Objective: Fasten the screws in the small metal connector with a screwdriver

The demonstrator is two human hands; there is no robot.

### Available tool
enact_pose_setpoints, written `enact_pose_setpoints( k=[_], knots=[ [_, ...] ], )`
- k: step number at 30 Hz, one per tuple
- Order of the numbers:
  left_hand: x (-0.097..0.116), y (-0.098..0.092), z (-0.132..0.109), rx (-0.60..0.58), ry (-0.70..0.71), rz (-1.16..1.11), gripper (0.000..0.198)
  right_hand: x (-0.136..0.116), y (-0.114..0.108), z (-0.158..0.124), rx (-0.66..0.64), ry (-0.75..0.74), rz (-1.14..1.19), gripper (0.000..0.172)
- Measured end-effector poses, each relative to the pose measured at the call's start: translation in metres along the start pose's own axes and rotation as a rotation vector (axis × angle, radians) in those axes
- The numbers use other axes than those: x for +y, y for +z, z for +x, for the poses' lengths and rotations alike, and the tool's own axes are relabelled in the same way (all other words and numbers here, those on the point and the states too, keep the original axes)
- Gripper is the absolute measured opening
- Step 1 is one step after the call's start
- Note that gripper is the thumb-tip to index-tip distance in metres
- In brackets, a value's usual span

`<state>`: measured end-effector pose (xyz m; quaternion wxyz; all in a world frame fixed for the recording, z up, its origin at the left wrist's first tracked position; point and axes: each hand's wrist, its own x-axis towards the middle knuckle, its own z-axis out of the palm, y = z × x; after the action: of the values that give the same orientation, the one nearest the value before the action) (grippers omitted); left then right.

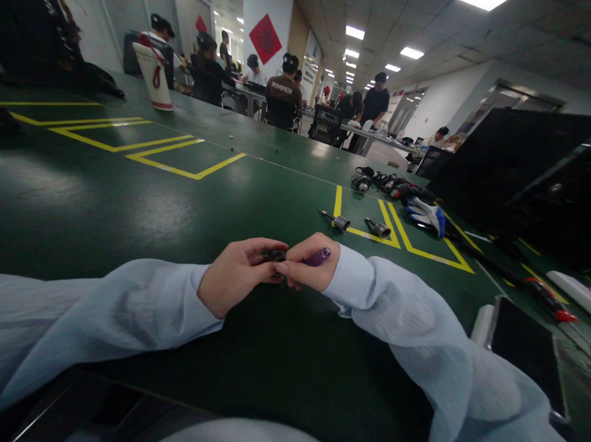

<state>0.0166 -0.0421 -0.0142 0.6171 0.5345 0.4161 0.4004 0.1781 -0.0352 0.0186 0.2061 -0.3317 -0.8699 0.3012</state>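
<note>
My left hand [235, 274] and my right hand [309, 265] meet over the green table [127, 197], both in pale blue sleeves. The right hand grips a small tool with a purple translucent handle [318, 256]. The left hand's fingertips pinch a small dark part [275, 254] at the tool's tip. Beyond the hands lie two metal sockets [341, 222] [381, 230] on yellow floor-style lines.
A cluster of black tools [378, 183] and a blue-white glove [428, 216] lie at the right. A red-handled screwdriver [546, 298], a phone-like slab [525, 348] and large black panels [523, 175] sit further right. A white cup [154, 76] stands far left. Several people work at tables behind.
</note>
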Motion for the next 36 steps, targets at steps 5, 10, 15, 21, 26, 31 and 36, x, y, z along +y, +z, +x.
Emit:
enact_pose_setpoints(
  k=[5, 10, 15, 21, 26, 31, 36],
  knots=[
    [-0.003, 0.001, -0.002, -0.019, 0.004, -0.016, 0.034, -0.002, 0.000, 0.000, -0.007, 0.003, 0.005, 0.030],
    [-0.004, 0.001, -0.001, -0.056, -0.002, 0.004, 0.031, -0.007, 0.005, 0.003, 0.084, 0.234, 0.115, 0.029],
    [-0.004, 0.001, -0.001, -0.065, -0.016, -0.009, 0.031, -0.010, 0.006, 0.011, 0.182, 0.595, 0.247, 0.034],
    [0.004, 0.000, 0.003, -0.016, 0.007, -0.046, 0.030, -0.006, 0.004, 0.016, 0.217, 0.721, 0.447, 0.040],
    [0.024, -0.010, 0.012, 0.078, -0.018, -0.143, 0.020, 0.010, 0.003, 0.013, 0.167, 0.721, 0.740, 0.043],
    [0.033, -0.014, 0.018, 0.108, -0.037, -0.231, 0.018, 0.017, -0.002, 0.002, 0.358, 0.405, 0.908, 0.036],
    [0.032, -0.010, 0.016, 0.086, -0.060, -0.259, 0.019, 0.001, 0.005, -0.008, 0.694, 0.126, 0.541, 0.036]
  ],
)
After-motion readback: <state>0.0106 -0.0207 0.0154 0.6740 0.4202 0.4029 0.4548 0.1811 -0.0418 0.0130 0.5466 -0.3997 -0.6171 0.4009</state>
